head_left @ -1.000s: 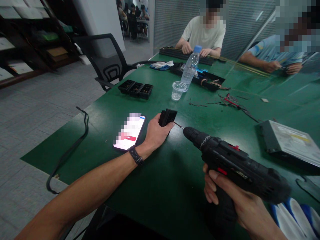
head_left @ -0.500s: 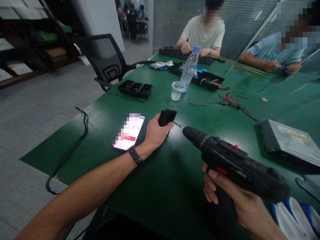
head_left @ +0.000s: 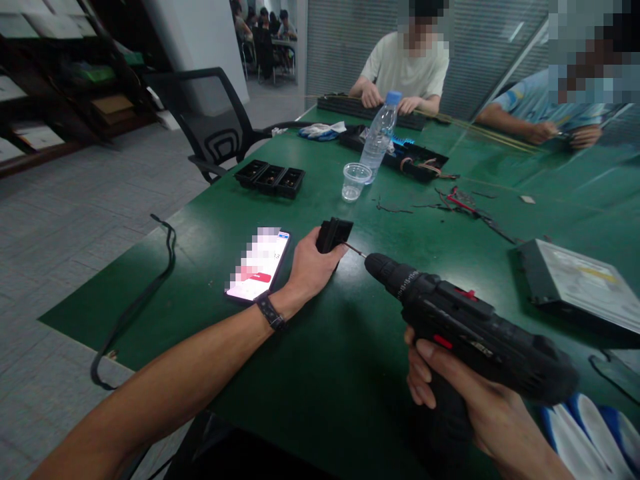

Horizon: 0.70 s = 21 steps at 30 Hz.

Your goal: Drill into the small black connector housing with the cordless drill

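My left hand (head_left: 311,265) is wrapped round a small black part (head_left: 334,233) above the green table (head_left: 320,373). My right hand (head_left: 465,393) grips the handle of a black power drill (head_left: 470,327) with red switches. The long thin bit (head_left: 354,249) points left, its tip at the black part near my left fingertips; the exact contact cannot be made out. A lit phone (head_left: 257,267) lies left of my left hand.
Beyond my hands are a clear cup (head_left: 353,183), a bottle (head_left: 381,140) and black trays (head_left: 270,179). Cables (head_left: 465,205) and a metal-topped box (head_left: 585,280) are on the right, gloves (head_left: 585,433) at lower right. Two people (head_left: 410,73) sit across the table.
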{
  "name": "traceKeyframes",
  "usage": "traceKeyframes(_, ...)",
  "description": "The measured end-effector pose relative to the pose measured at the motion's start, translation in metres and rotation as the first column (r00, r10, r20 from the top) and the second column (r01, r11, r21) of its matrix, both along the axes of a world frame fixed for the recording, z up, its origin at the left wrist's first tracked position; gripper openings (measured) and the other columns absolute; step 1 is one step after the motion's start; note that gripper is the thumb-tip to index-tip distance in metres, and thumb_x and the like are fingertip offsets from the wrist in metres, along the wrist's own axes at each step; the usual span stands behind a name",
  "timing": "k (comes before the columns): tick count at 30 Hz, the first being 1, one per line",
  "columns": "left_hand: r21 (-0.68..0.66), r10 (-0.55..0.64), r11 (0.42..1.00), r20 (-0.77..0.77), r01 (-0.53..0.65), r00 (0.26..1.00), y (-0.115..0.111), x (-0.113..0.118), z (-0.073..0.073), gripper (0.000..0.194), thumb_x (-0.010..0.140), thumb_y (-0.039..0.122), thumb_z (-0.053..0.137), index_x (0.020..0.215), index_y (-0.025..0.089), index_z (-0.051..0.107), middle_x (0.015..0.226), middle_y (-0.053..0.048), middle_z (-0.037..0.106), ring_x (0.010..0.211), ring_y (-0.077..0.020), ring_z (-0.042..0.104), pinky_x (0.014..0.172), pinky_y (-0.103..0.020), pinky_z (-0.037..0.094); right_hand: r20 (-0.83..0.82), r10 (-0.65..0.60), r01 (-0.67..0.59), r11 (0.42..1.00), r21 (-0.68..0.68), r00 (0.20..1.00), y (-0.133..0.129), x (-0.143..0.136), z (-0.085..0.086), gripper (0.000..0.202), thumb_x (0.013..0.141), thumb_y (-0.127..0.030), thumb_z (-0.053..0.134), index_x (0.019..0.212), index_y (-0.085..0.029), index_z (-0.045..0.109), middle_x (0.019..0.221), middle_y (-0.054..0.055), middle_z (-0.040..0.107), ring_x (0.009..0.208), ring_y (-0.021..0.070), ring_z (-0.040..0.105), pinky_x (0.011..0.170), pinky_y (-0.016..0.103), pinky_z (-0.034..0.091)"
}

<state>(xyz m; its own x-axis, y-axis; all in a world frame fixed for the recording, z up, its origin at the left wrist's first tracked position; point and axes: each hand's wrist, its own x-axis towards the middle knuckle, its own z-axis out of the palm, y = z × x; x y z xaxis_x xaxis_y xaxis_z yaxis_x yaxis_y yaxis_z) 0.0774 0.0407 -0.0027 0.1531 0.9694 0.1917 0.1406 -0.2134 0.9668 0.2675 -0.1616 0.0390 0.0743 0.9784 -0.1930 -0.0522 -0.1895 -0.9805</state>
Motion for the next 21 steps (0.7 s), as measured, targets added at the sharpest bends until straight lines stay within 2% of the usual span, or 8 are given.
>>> traceKeyframes(21, -0.005, 0.014, 1.000, -0.025, -0.014, 1.000, 0.0006, 0.0006, -0.0007, 0.021, 0.088, 0.033, 0.075, 0.102, 0.019, 0.070, 0.096, -0.003, 0.075, 0.089, -0.0194, 0.067, 0.078, -0.031, 0.050, 0.020, -0.012, 0.012, 1.000, -0.014, 1.000, 0.0006, -0.0008, 0.0029, 0.028, 0.100, -0.048, 0.072, 0.104, -0.020, 0.072, 0.068, 0.002, 0.063, 0.053, 0.0193, 0.059, 0.053, 0.036, 0.054)
